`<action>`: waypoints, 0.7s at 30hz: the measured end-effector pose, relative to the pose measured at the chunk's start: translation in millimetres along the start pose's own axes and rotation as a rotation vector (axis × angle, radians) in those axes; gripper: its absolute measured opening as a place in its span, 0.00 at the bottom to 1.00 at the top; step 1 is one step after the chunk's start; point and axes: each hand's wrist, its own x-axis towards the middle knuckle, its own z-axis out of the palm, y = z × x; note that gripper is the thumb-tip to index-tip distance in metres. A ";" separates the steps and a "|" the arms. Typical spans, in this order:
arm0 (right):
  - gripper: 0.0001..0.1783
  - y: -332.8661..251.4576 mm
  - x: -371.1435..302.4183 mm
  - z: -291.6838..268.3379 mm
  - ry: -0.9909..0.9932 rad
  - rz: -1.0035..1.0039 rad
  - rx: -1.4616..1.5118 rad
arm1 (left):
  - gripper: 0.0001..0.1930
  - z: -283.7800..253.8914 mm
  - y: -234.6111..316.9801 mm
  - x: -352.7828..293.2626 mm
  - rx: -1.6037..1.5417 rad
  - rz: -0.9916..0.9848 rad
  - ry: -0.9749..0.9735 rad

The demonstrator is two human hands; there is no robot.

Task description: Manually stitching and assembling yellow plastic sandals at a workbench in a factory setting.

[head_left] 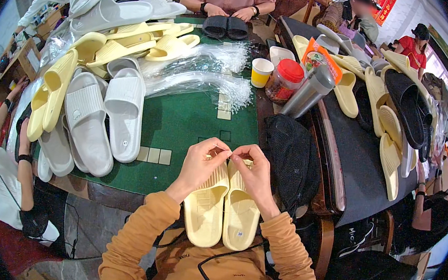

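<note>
A pair of pale yellow slide sandals lies side by side at the table's near edge, the left one (204, 214) touching the right one (241, 212), heels toward me. A round white sticker marks the right one's heel. My left hand (203, 165) and my right hand (253, 176) meet above the straps, fingertips of both pinched closely together. Something thin or tiny seems to be between them, but it is too small to make out. The fingers partly hide the straps and toe ends.
Grey slides (123, 114) and yellow slides (59, 91) are heaped on the left of the green tabletop (173, 130). Bundles of clear plastic ties (202, 86) lie beyond. To the right are a paper cup (261, 73), a red-lidded jar (284, 81), a steel flask (310, 91) and a black mesh bag (290, 157). Co-workers sit around.
</note>
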 end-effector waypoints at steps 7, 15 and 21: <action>0.04 4.7 1.2 1.2 0.063 -0.033 0.029 | 0.05 -0.6 1.1 -0.7 -0.001 -0.006 0.013; 0.04 7.5 1.2 0.4 0.080 -0.032 0.058 | 0.04 -1.6 2.8 -0.9 -0.113 -0.046 0.032; 0.04 7.9 2.0 0.7 0.069 -0.020 0.052 | 0.04 -3.3 -3.1 -0.5 -0.153 -0.047 0.023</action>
